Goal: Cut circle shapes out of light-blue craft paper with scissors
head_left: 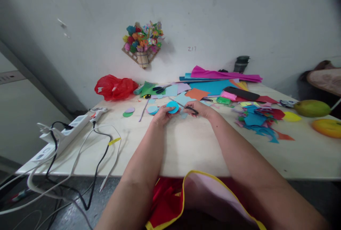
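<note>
My left hand [163, 115] pinches a round blue paper disc [172, 107] above the middle of the table. Close by on the right, my right hand [197, 109] is closed round the black handles of a pair of scissors [192, 109]. The scissor blades point left, toward the disc; whether they touch it I cannot tell. Just left of my left hand lies a small stack of blue paper circles [152, 110]. Farther left, a lilac circle [130, 109] and a green circle [127, 114] overlap on the table.
Cut paper scraps [255, 118] are heaped at the right, near a mango [312, 108]. Coloured sheets [213, 87] and a dark phone-like slab [241, 93] lie behind my hands. A red plastic bag [115, 87] sits back left; a power strip [65, 137] with trailing cables lines the left edge.
</note>
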{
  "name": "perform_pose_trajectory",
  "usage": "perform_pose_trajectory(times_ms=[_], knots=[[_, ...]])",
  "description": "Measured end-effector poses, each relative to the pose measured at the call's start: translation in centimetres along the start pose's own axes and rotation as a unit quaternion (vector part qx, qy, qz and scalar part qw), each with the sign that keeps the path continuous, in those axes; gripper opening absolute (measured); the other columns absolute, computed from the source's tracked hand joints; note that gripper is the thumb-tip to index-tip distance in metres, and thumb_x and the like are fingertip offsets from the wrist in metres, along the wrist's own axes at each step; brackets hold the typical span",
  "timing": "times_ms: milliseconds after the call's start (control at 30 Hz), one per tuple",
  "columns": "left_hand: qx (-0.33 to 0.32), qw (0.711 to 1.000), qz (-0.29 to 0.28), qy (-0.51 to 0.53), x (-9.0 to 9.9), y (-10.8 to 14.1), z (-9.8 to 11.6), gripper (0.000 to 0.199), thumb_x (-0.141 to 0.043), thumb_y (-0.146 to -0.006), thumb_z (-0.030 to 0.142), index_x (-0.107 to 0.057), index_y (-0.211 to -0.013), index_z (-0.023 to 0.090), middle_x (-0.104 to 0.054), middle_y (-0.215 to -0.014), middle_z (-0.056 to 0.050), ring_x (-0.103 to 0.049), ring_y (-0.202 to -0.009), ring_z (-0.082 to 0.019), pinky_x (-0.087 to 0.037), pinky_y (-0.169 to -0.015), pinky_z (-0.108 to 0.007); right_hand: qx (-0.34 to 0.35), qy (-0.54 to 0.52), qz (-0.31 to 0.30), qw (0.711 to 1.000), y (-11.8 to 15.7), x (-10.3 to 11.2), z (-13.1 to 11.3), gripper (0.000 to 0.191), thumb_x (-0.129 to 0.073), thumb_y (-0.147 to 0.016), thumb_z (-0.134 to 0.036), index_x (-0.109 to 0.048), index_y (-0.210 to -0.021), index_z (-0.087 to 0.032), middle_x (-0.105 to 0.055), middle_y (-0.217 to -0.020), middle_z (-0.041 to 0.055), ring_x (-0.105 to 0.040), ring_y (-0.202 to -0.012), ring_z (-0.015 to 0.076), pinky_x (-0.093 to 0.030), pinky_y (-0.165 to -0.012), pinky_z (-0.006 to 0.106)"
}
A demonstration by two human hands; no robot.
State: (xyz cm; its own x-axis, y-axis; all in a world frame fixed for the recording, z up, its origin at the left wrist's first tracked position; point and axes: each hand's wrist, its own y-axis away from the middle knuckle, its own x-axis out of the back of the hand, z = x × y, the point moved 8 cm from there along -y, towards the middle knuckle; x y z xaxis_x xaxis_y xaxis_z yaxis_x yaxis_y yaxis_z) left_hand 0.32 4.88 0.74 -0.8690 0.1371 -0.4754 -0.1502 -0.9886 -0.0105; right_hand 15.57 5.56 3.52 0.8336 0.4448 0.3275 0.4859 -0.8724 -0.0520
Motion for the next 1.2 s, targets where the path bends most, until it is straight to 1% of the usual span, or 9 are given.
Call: perform_pose_trajectory(times_ms=[200,300,400,467,600,867,1033,1100,1200], knots=[[-0.002,0.999,0.024,-0.026,0.6,-0.5,-0.1,0.012,-0.076,-0.073,0.008,-0.069,-0.083,0.008,-0.075,-0.080,-0.012,-0.076,-0.087,-0.027,-0.062,-0.089,-0.041,-0.021,-0.007,0.085,0.996,-0.3,1.4,0.5,0.030,-0.086,-0.067,-0.036,-0.063,-0.067,-0.016,-0.052,-0.045,-0.0039,-0.043,-0.037,0.0079,-0.035,-0.038,0.021],[-0.006,0.998,0.027,-0.051,0.8,-0.8,-0.2,0.015,-0.080,-0.075,0.013,-0.070,-0.083,0.007,-0.076,-0.083,-0.015,-0.077,-0.088,-0.028,-0.064,-0.082,-0.036,-0.066,0.095,0.162,0.980,-0.2,3.3,1.2,0.032,-0.086,-0.069,-0.043,-0.067,-0.069,-0.017,-0.058,-0.050,-0.0004,-0.053,-0.044,0.0124,-0.043,-0.045,0.025],[-0.004,0.997,0.032,-0.075,0.9,-1.0,-0.3,0.017,-0.082,-0.076,0.018,-0.070,-0.083,0.008,-0.076,-0.079,-0.014,-0.078,-0.082,-0.027,-0.064,-0.070,-0.031,-0.111,0.326,0.211,0.915,0.3,4.9,1.0,0.031,-0.082,-0.072,-0.049,-0.075,-0.074,-0.018,-0.073,-0.071,0.0081,-0.069,-0.070,0.0225,-0.049,-0.059,0.029],[-0.004,0.995,0.038,-0.087,0.9,-1.0,-0.3,0.016,-0.081,-0.078,0.019,-0.069,-0.081,0.008,-0.076,-0.075,-0.013,-0.077,-0.075,-0.025,-0.063,-0.064,-0.027,-0.133,0.435,0.216,0.864,0.7,5.4,0.6,0.031,-0.078,-0.075,-0.050,-0.079,-0.081,-0.019,-0.078,-0.092,0.0132,-0.072,-0.091,0.0286,-0.051,-0.069,0.031],[-0.011,0.994,0.049,-0.101,1.0,-1.1,-0.4,0.016,-0.077,-0.084,0.023,-0.066,-0.080,0.011,-0.073,-0.067,-0.009,-0.075,-0.063,-0.021,-0.059,-0.055,-0.024,-0.171,0.490,0.199,0.831,1.1,5.4,0.5,0.035,-0.072,-0.082,-0.046,-0.080,-0.097,-0.015,-0.076,-0.110,0.0184,-0.071,-0.106,0.0318,-0.052,-0.077,0.033],[-0.002,0.995,0.024,-0.096,0.0,-1.0,-0.6,0.028,-0.064,-0.095,0.040,-0.062,-0.094,0.012,-0.074,-0.069,-0.011,-0.077,-0.071,-0.025,-0.062,-0.062,-0.030,-0.171,0.472,0.193,0.843,1.1,5.1,0.8,0.043,-0.072,-0.079,-0.034,-0.076,-0.116,-0.011,-0.073,-0.121,0.0191,-0.069,-0.111,0.0317,-0.052,-0.082,0.033],[0.000,0.997,0.019,-0.081,-0.7,-0.7,-0.4,0.023,-0.059,-0.098,0.036,-0.056,-0.094,0.014,-0.074,-0.071,-0.011,-0.076,-0.067,-0.023,-0.060,-0.060,-0.028,-0.176,0.452,0.220,0.846,0.9,5.5,0.7,0.027,-0.068,-0.083,-0.027,-0.079,-0.105,-0.017,-0.075,-0.118,0.0165,-0.069,-0.110,0.0305,-0.052,-0.084,0.034],[0.005,0.997,0.018,-0.079,-0.7,-0.6,-0.5,0.023,-0.060,-0.097,0.037,-0.054,-0.094,0.015,-0.074,-0.072,-0.011,-0.076,-0.067,-0.023,-0.061,-0.061,-0.029,-0.145,0.405,0.250,0.867,0.9,5.5,0.3,0.018,-0.067,-0.085,-0.029,-0.080,-0.092,-0.019,-0.077,-0.109,0.0141,-0.070,-0.105,0.0289,-0.051,-0.080,0.031],[0.012,0.997,0.013,-0.076,-0.8,-0.6,-0.7,0.024,-0.062,-0.096,0.038,-0.054,-0.095,0.015,-0.075,-0.077,-0.014,-0.077,-0.072,-0.025,-0.062,-0.066,-0.034,-0.082,0.230,0.232,0.942,0.4,4.3,0.1,0.017,-0.068,-0.086,-0.031,-0.074,-0.078,-0.017,-0.078,-0.090,0.0102,-0.071,-0.081,0.0216,-0.049,-0.061,0.025]])
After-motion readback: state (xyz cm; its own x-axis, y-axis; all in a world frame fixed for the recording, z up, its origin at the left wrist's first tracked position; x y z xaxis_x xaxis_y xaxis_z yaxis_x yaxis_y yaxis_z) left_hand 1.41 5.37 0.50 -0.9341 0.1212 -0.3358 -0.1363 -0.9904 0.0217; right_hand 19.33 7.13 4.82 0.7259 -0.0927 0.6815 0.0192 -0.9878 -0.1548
